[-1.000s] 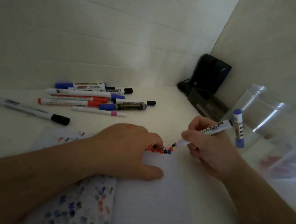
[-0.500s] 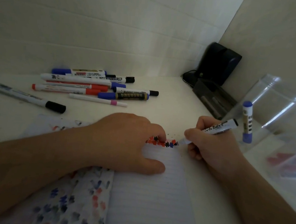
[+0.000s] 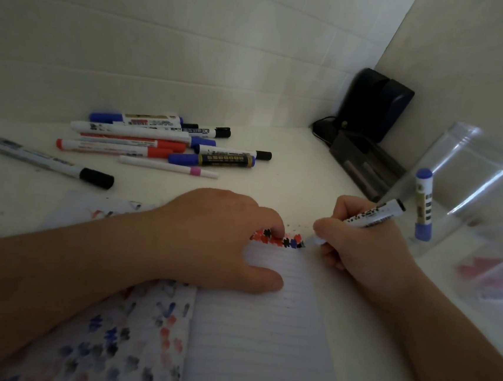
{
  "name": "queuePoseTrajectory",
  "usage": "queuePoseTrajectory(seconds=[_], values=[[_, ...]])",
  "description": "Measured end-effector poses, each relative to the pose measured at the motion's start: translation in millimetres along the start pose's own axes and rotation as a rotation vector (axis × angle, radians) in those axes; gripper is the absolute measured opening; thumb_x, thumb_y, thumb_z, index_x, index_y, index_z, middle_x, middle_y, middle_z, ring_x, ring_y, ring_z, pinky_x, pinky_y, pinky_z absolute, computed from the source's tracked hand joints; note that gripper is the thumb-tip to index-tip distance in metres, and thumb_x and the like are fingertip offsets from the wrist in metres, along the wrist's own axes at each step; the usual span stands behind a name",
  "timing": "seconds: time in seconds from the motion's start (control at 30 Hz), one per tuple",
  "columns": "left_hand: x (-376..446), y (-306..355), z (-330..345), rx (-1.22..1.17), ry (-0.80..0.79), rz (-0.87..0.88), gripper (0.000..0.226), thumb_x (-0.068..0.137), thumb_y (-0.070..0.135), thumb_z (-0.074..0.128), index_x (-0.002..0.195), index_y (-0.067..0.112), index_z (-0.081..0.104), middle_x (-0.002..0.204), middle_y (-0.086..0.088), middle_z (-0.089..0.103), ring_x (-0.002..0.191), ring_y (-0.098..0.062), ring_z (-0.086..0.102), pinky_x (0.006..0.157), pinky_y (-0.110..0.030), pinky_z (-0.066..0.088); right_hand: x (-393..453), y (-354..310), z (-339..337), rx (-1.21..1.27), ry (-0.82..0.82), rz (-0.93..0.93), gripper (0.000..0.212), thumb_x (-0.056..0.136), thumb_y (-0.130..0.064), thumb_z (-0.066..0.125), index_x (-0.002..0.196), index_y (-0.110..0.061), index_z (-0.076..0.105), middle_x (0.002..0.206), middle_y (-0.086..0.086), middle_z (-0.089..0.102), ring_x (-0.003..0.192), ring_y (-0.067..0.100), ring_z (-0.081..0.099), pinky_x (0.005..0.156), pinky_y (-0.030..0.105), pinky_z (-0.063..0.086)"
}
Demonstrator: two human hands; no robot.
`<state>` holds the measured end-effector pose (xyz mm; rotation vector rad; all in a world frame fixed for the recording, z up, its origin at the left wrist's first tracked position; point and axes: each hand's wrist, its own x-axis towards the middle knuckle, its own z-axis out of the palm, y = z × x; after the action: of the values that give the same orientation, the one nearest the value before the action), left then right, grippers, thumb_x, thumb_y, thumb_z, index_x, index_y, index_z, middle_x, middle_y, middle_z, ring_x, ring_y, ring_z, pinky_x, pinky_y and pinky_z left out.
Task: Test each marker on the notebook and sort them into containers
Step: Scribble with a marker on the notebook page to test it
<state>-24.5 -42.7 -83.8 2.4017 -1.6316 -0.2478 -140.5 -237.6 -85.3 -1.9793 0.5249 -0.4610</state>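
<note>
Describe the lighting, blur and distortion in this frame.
Head view: dim, with the forearms in shadow; wide-angle bending curves the wall lines; the clear container at right is smeared and streaked with glare; the marker tip and notebook marks stay fairly sharp.

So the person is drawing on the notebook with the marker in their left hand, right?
Not quite. The head view shows the marker held in the right hand, its tip on the top edge of the notebook. The left hand only rests on the page, holding it down.
</note>
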Motion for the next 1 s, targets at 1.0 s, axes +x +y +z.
queuePoseTrajectory(seconds=[1.0], values=[[-2.3, -7.5, 4.2, -0.288, 0.171, -0.015, 0.031, 0.104, 0.024, 0.046, 0.127, 0.039, 0.031, 0.095, 0.021, 0.064, 0.087, 0.003, 0.061, 0.077, -0.016, 0.049, 2.4, 6.9, -4.6, 0.183, -0.044, -0.076, 0.029, 0.071, -0.013, 0.071, 0.06, -0.01, 0.044, 0.056, 0.014, 0.039, 0.047, 0.021, 0.034, 0.045, 0.027, 0.03]])
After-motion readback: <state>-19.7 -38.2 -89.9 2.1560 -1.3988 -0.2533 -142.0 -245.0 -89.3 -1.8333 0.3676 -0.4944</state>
